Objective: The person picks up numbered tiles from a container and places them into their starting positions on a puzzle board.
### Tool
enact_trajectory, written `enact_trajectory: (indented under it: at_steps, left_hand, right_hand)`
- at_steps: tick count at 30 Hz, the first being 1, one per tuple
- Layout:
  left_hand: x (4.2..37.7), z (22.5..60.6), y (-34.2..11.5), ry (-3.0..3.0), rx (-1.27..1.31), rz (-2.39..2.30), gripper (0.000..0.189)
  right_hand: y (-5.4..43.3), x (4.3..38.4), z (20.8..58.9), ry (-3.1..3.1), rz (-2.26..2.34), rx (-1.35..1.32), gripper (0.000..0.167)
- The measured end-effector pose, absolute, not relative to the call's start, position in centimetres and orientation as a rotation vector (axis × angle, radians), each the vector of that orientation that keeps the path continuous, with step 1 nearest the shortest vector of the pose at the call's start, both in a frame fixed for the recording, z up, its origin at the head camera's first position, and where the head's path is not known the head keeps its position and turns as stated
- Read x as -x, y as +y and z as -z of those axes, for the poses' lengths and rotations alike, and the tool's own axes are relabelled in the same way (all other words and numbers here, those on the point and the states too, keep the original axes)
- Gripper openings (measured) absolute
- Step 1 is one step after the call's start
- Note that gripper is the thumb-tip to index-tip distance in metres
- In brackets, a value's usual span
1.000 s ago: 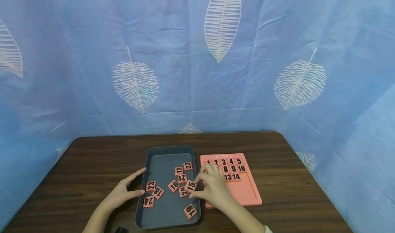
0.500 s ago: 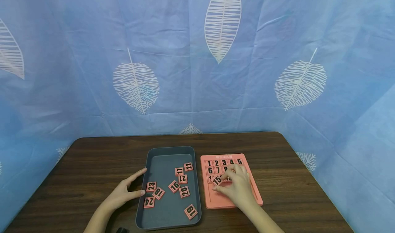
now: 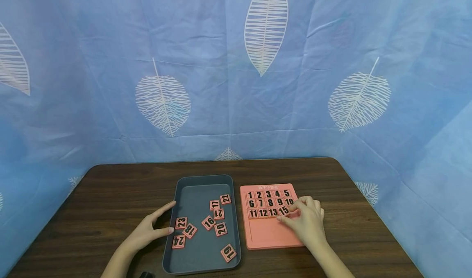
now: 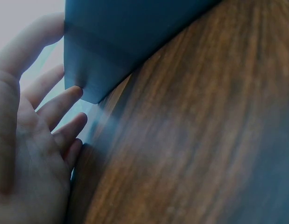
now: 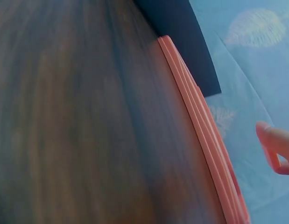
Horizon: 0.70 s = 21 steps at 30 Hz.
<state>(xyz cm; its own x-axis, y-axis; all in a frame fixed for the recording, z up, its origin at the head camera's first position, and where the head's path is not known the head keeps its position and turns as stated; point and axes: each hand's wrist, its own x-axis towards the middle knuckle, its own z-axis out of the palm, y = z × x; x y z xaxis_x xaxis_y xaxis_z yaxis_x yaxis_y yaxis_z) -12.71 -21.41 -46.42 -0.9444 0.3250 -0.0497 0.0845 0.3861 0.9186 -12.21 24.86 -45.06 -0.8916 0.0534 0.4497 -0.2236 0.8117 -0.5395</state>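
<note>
The right hand (image 3: pixel 308 221) has tile 15 (image 3: pixel 283 211) pinched between its thumb and fingers. The tile is over the third row of the pink number board (image 3: pixel 271 233), near its right side, and it sits crooked. What is under it is hidden.

The tile could go wrong there, I think. If the thumb and fingers let go while it is crooked, it might land on top of the next tile. A hard push could bump tile 13 (image 3: pixel 273 212) or the rest of the row out of line. The fingers might also knock tile 10 (image 3: pixel 289 202), because they are right beside it.

The left hand (image 3: pixel 145 231) has its fingers spread out, with no tile in its grip. It touches the left side of the gray tray (image 3: pixel 203 249). If it pushes hard, the tray could slide on the brown bench (image 3: pixel 125 188) and jiggle the loose tiles.

The tray has nine tiles in it. Tiles 22 (image 3: pixel 225 199), 17 (image 3: pixel 214 204), 21 (image 3: pixel 219 214), 16 (image 3: pixel 208 222) and 20 (image 3: pixel 221 229) are to the right and middle. Tiles 23 (image 3: pixel 181 222), 18 (image 3: pixel 189 230) and 24 (image 3: pixel 178 241) are on the left. Tile 19 (image 3: pixel 228 253) is alone at the near right.

The board has 1 to 5 in its far row, 6 to 10 next, then 11, 12 and 13. Its near part is bare.
</note>
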Motion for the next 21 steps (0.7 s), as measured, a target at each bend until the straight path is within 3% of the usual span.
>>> enact_trajectory:
  at_steps: [21]
  left_hand:
    - [12.9, 46.7, -21.6, 2.428, -0.367, -1.586, 0.072]
  right_hand:
    - [27.8, 12.6, 47.4, -2.679, -0.773, 0.106, 0.041]
